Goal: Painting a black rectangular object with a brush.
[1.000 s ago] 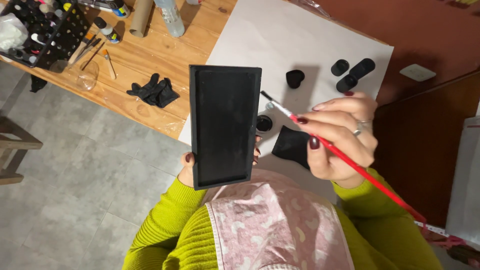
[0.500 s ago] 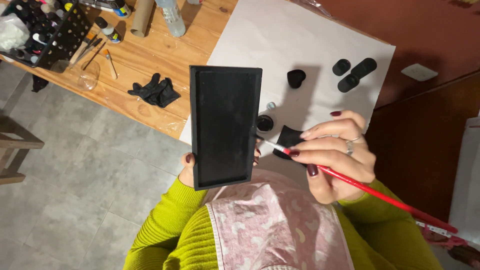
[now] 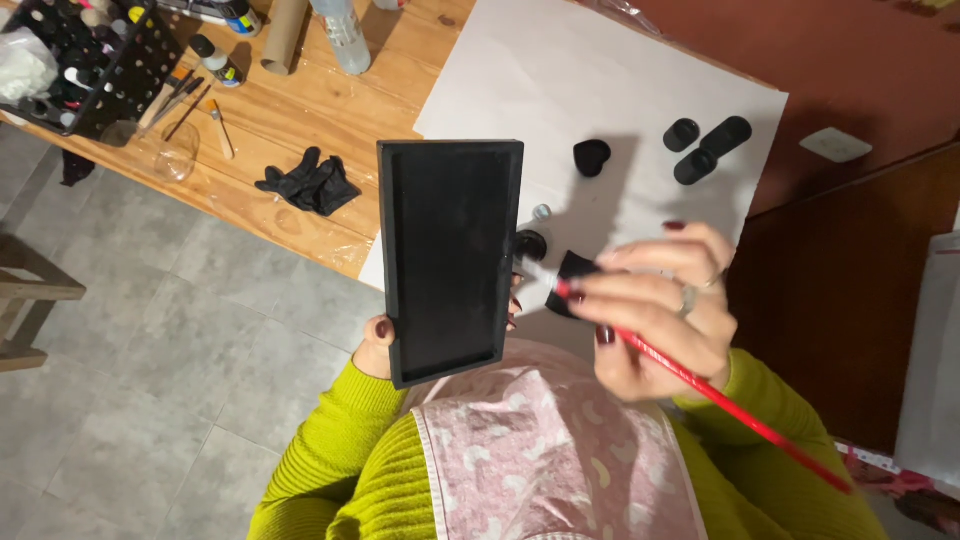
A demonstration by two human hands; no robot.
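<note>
My left hand (image 3: 382,345) holds a black rectangular tray (image 3: 448,258) upright in front of me, thumb on its lower left edge, fingertips showing at its right side. My right hand (image 3: 655,305) grips a red-handled paintbrush (image 3: 720,395), its tip at the tray's right edge, next to a small open paint jar (image 3: 530,243). A black patch (image 3: 573,283) lies on the white paper (image 3: 560,80) under my right hand.
On the paper stand a black heart-shaped piece (image 3: 591,156) and three small black cups (image 3: 705,150). The wooden table (image 3: 290,110) carries black gloves (image 3: 310,183), a black crate of paint bottles (image 3: 85,60), brushes, a cardboard tube and a plastic bottle. Grey tiled floor lies at left.
My right hand has brought the brush tip down and left, from above the tray's right edge to beside the paint jar. The tray has stayed almost still.
</note>
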